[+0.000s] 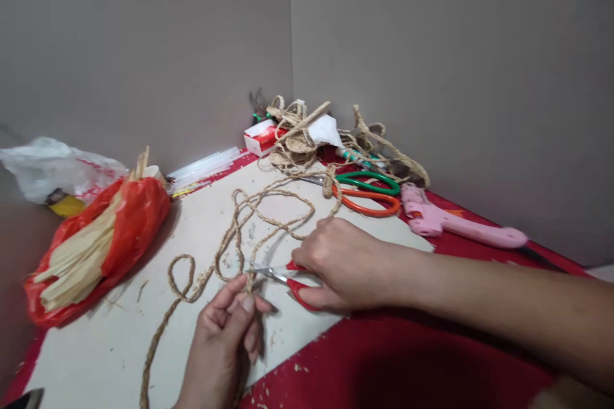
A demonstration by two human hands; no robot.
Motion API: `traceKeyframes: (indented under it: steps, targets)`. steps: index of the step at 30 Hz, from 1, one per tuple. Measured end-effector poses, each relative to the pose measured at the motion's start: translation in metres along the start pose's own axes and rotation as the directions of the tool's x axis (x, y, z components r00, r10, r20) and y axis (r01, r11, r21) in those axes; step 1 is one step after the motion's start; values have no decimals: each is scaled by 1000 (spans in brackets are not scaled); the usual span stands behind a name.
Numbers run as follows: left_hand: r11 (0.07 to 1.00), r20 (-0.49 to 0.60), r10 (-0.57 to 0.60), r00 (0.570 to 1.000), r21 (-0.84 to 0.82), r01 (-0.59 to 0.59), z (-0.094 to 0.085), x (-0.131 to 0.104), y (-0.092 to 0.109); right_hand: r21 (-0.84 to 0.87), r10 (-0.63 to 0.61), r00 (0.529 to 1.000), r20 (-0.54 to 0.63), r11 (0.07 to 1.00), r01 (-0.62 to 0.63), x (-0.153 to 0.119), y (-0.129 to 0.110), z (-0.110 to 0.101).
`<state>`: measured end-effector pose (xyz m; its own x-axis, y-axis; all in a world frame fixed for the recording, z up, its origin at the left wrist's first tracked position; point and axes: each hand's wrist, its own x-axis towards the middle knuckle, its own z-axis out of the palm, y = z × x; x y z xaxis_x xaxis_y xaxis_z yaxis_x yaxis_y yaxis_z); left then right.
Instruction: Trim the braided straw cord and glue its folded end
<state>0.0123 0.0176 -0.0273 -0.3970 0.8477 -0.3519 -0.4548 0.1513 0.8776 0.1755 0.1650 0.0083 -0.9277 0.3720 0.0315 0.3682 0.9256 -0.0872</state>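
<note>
one head-worn camera looks forward and down, near the red table (316, 370)

Scissors (274, 274) in right hand (338, 262), cord (250, 284) in left (228, 332)

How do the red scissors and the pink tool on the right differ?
The red scissors are in the right hand, while the pink tool lies on the table, untouched.
The red scissors have slim metal blades; the pink tool shows a chunky body with a long handle.
The red scissors are at the rope in the left hand; the pink tool lies apart from both hands.
Both have brightly coloured handles.
</note>
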Motion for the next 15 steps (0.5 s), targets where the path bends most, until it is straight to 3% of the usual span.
traceKeyframes:
  steps: [4,9,15]
  targets:
    - [1000,29,25,999,17,-25,-2,2,-3,17,16,999,43,1000,-17,5,1,5]
    - [1000,-18,5,1000,26,-5,-4,1,1,30,54,998,34,998,-55,4,-1,-7]
    - [995,26,-99,995,-20,99,-5,0,7,0,-66,998,21,998,66,-1,-8,-3]
